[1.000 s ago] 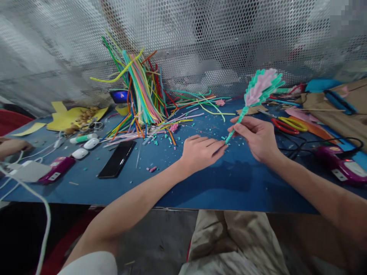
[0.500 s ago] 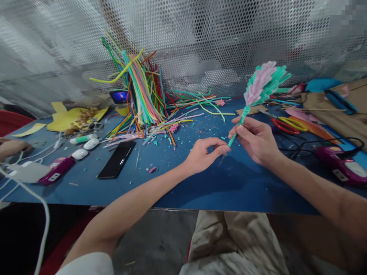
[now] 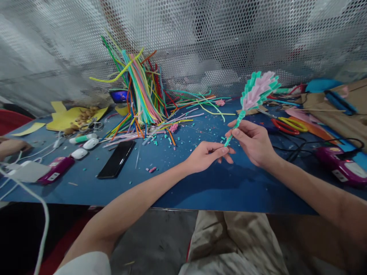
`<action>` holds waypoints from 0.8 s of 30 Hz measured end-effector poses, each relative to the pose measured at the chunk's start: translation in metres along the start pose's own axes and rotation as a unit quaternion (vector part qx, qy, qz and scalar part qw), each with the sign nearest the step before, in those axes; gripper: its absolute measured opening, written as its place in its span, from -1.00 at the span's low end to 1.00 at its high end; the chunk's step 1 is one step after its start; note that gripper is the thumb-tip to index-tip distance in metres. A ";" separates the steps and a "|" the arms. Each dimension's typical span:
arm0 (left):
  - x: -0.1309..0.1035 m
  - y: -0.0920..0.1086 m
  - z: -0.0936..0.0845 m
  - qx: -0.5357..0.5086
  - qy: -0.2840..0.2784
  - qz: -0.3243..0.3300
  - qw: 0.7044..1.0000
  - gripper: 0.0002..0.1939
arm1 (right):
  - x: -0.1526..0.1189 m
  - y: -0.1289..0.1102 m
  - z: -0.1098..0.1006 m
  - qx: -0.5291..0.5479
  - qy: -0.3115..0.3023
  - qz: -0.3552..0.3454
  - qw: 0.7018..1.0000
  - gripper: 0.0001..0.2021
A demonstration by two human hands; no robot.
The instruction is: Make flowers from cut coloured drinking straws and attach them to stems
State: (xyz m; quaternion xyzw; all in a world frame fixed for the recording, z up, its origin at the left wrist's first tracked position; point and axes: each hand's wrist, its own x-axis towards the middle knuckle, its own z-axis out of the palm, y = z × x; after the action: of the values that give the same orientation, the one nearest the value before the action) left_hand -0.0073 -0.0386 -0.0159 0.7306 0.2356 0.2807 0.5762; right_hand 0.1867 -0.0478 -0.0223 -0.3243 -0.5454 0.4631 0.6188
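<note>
Workshop-like spot: pipe cleaners (image 3: pixel 145 89), scissors (image 3: pixel 288 124) and clippings (image 3: pixel 156 139) litter a blue worktable (image 3: pixel 177 191).

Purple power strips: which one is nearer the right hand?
The purple strip at far right, with the black cable; the other strip lies left of the phone.

Phone (image 3: pixel 116 159) — glossy; wall (image 3: pixel 183 46) — perforated, metallic-looking.

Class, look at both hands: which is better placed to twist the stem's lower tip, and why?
Probably the left hand: its thumb and fingers are at the lower tip, while the right hand holds the green stem higher up.
</note>
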 end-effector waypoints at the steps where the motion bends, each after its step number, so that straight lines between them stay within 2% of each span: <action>1: 0.000 0.000 0.000 -0.001 0.004 -0.001 1.000 -0.55 | 0.000 0.000 0.000 -0.002 0.000 -0.001 1.000 -0.80; 10: -0.001 -0.002 0.004 0.014 0.028 -0.005 0.999 -0.53 | 0.000 0.005 -0.001 -0.057 0.000 -0.020 0.998 -0.78; 15: 0.000 0.000 0.006 0.027 0.038 0.004 0.999 -0.55 | 0.000 -0.002 -0.002 -0.094 0.005 -0.034 0.995 -0.76; 18: 0.000 0.001 0.004 0.042 0.063 0.015 0.997 -0.54 | -0.001 -0.007 -0.001 -0.096 -0.016 -0.024 0.995 -0.74; 21: 0.000 0.001 -0.001 0.082 0.087 0.017 0.993 -0.51 | -0.001 -0.007 0.000 -0.116 -0.048 -0.005 0.992 -0.81; 24: 0.001 0.001 -0.003 0.114 0.070 0.010 0.991 -0.46 | 0.000 -0.004 0.000 -0.154 -0.058 0.006 0.986 -0.85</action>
State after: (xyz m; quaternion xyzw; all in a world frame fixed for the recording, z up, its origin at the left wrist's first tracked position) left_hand -0.0089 -0.0360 -0.0147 0.7723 0.2980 0.3084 0.4687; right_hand 0.1876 -0.0497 -0.0186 -0.3916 -0.6430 0.3951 0.5263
